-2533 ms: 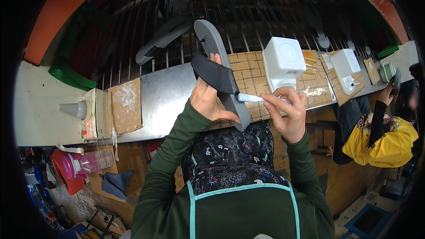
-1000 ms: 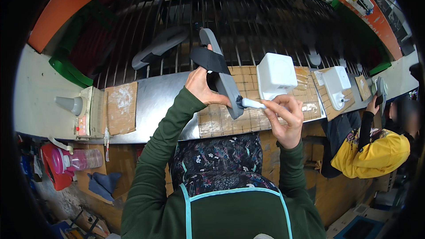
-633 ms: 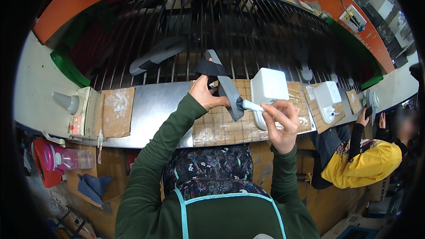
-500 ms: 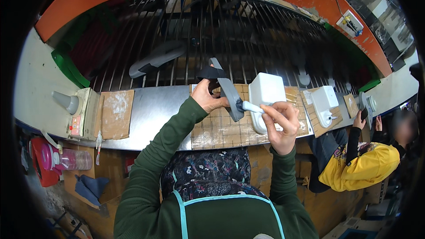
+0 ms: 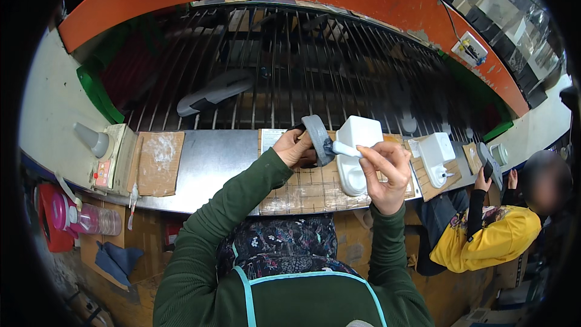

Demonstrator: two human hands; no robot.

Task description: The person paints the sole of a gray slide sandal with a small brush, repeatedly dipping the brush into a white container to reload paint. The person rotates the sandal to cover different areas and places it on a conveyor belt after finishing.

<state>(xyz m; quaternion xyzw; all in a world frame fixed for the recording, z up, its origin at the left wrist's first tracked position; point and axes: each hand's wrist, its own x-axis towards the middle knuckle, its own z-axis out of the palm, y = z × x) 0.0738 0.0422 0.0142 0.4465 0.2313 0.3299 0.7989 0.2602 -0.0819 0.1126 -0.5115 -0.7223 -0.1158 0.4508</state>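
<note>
A grey sandal (image 5: pixel 317 138) with a black strap is gripped by my left hand (image 5: pixel 293 148), tilted so that its edge faces right. Fingers and thumb close around it, and the palm side is hidden. My right hand (image 5: pixel 387 169) pinches the pale handle of a small brush (image 5: pixel 346 149). The brush's dark bristles touch the sandal's edge. Just behind and below the brush stands a white plastic dispenser pot (image 5: pixel 359 128) with a round well at its front.
Metal rollers (image 5: pixel 284 94) run behind the bench, and another grey sandal (image 5: pixel 218 92) lies there. Brown cardboard (image 5: pixel 290 197) covers the bench under my hands. A second white pot (image 5: pixel 437 151) stands right. A person in yellow (image 5: pixel 493 233) sits beyond it. A grey cone (image 5: pixel 92 139) juts out at left.
The sandal has turned in my left hand, so its edge and end now face the brush more. The bristles stay against it. The view has shifted slightly.
</note>
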